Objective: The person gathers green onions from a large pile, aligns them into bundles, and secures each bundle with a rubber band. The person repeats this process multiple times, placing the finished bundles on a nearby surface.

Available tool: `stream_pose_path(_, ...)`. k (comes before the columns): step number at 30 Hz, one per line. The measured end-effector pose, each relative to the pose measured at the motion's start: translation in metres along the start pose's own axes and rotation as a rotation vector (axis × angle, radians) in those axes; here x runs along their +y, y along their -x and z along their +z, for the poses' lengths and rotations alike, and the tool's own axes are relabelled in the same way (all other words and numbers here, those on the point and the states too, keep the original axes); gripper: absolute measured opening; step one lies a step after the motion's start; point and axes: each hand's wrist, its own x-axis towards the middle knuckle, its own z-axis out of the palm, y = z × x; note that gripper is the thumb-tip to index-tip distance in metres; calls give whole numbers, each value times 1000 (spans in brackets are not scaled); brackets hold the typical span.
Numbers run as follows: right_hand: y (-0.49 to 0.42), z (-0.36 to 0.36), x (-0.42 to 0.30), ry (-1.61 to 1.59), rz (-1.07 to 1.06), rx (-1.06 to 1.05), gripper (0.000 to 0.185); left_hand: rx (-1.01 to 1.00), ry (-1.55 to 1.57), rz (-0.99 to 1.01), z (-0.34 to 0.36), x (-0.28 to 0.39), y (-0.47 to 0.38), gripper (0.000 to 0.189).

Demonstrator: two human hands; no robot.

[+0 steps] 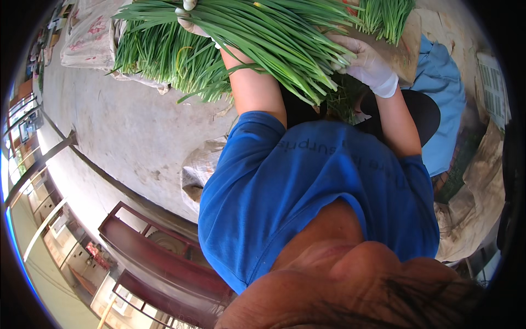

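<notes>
A large bundle of long green garlic chives (271,45) lies slantwise across my two hands, its pale stem ends towards the right. My left hand (192,20), in a whitish glove, grips the bundle near the leafy left part; the leaves cover much of the hand. At the stem ends, my right hand (361,61) wears a thin translucent glove, its fingers closed around the stems. Below the bundle and to its left, a thick row of more chives (164,61) rests on a pale cloth. Further chive bunches (386,20) lie at the upper right, beyond my right hand.
A floral-patterned cloth (88,35) hangs at the upper left above the concrete floor (111,107). Light-blue fabric (439,103) lies right of my knee. A plastic crate (492,88) and crumpled sacking (481,205) stand farther right. A dark-red metal frame (164,255) is behind me.
</notes>
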Motion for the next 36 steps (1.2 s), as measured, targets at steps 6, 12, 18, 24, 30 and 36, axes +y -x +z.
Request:
stream_pose_path(6, 6, 1, 20, -209, 40, 261, 43, 11, -10, 22, -7, 7, 1, 39)
stream_pose_path(12, -12, 10, 25, 578, -13, 467, 44, 37, -141, 16, 1, 1, 2, 38)
stream_pose_path(18, -18, 38, 16, -122, -112, 562, 38, 56, -110, 209, -26, 12, 5, 42)
stream_pose_path(24, -16, 40, 14, -311, -171, 593, 33, 79, -183, 84, 3, -3, 4, 39)
stream_pose_path(30, 10, 39, 11, -141, -179, 342, 27, 56, -105, 81, 10, 3, 1, 41)
stream_pose_path(36, 83, -20, 22, 309, 44, 390, 10, 93, -43, 390, -20, 23, 6, 38)
